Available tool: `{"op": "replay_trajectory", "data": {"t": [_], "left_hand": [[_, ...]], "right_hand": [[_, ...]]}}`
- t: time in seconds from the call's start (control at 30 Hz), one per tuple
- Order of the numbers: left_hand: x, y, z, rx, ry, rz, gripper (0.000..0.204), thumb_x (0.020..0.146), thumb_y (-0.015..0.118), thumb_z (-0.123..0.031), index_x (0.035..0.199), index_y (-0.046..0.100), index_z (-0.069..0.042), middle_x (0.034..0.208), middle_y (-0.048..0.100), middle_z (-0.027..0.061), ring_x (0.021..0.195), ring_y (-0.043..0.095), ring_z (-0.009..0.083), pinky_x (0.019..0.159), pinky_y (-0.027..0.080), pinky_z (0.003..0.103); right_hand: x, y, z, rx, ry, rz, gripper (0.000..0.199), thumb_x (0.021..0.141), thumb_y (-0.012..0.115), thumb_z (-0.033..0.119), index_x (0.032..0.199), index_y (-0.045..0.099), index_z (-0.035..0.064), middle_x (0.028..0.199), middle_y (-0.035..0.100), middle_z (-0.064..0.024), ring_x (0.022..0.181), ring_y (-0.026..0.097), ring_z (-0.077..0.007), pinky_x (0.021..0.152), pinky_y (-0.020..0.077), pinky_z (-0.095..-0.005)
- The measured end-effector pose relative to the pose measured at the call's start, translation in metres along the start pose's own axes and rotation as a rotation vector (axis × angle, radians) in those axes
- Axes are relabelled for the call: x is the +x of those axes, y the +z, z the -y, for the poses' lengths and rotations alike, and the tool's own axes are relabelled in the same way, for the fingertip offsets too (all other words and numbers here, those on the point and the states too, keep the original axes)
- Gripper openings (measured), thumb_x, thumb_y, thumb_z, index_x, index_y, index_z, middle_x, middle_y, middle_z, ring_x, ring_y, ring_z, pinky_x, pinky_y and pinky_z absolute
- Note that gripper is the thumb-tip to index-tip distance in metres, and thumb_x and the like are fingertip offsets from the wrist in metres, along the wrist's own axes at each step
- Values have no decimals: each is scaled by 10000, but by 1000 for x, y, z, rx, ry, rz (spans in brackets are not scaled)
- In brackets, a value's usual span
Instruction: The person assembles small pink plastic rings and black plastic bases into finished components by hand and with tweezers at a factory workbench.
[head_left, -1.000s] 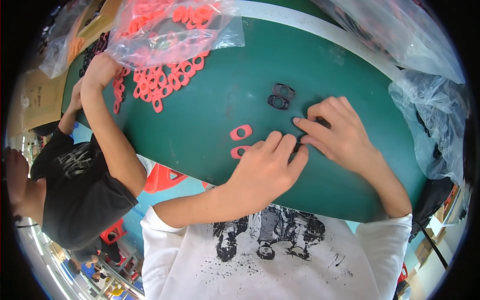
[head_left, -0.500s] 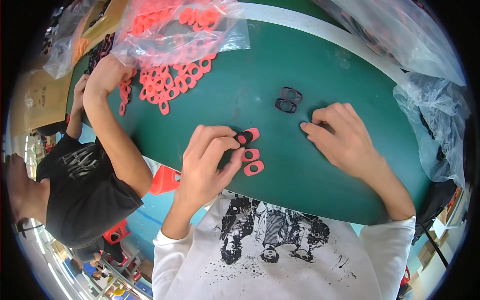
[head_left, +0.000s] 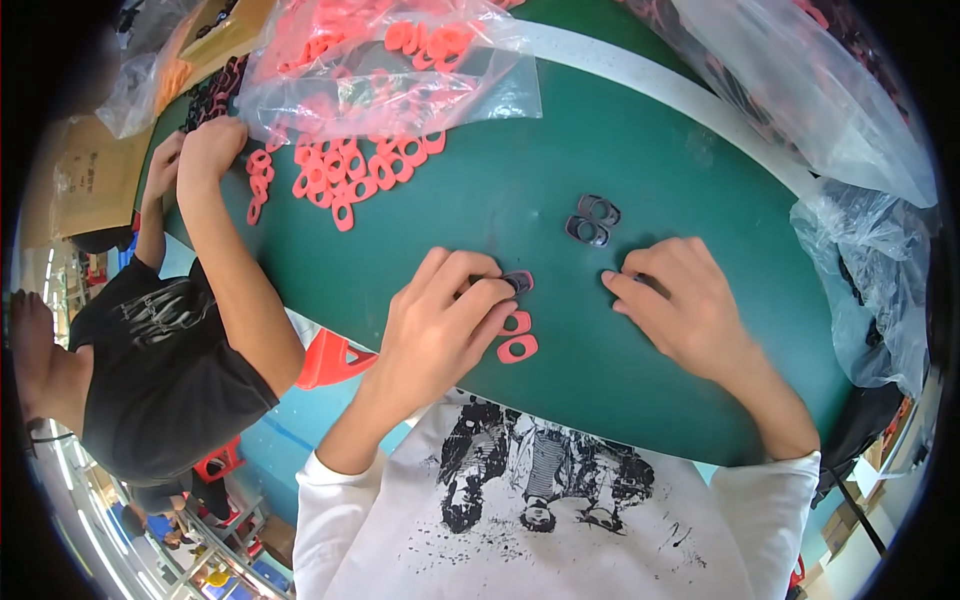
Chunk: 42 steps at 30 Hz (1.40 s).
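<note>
My left hand is closed in a pinch on a black oval ring, which lies over a pink oval ring; the fingers hide part of both. Just nearer to me, a second pink ring and a third pink ring lie flat on the green table. My right hand hovers low over the table to the right, fingers curled, with a small dark thing partly showing between them. Beyond it, two black oval rings rest side by side.
Many pink rings spill from a clear plastic bag at the far left. A co-worker's hands work beside it, near a cardboard box. Clear bags line the right edge. A white strip crosses the table.
The black ring in my left hand, tilted before, now lies flatter over the pink ring. My right hand stays curled in nearly the same place. The whole view has shifted slightly.
</note>
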<state>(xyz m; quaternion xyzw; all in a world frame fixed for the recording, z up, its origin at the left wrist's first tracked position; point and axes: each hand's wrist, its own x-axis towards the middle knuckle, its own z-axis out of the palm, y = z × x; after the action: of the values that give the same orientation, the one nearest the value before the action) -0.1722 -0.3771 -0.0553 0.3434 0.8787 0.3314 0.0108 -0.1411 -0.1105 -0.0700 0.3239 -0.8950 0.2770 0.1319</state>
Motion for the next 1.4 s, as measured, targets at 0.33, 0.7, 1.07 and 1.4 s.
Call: {"op": "replay_trajectory", "data": {"t": [0.33, 0.7, 1.07, 1.4], "left_hand": [[8, 3, -2, 122, 94, 4, 241, 612, 678, 72, 828, 637, -27, 886, 562, 59, 753, 567, 219, 517, 469, 335], [5, 0, 2, 35, -25, 68, 212, 680, 683, 75, 860, 644, -28, 918, 578, 69, 673, 595, 216, 525, 467, 323], [6, 0, 10, -206, -115, -52, 119, 768, 730, 19, 863, 666, -12, 928, 590, 72, 581, 551, 179, 530, 444, 329], [10, -5, 14, -4, 32, 22, 180, 687, 724, 91, 844, 664, 26, 906, 612, 106, 701, 641, 244, 586, 507, 331]], "right_hand": [[-1, -4, 7, -5, -14, 63, 306, 673, 781, 80, 952, 675, 13, 836, 580, -78, 664, 520, -219, 572, 367, -356], [-2, -2, 9, 19, 10, 60, 302, 679, 774, 51, 958, 669, -1, 844, 579, -80, 660, 527, -210, 553, 360, -342], [-3, 0, 9, 27, 29, 43, 279, 692, 769, 55, 947, 668, 5, 851, 578, -79, 654, 521, -208, 560, 360, -343], [5, -3, 13, -20, -8, 92, 265, 730, 736, 34, 990, 686, 22, 873, 573, -89, 661, 523, -205, 566, 393, -336]]}}
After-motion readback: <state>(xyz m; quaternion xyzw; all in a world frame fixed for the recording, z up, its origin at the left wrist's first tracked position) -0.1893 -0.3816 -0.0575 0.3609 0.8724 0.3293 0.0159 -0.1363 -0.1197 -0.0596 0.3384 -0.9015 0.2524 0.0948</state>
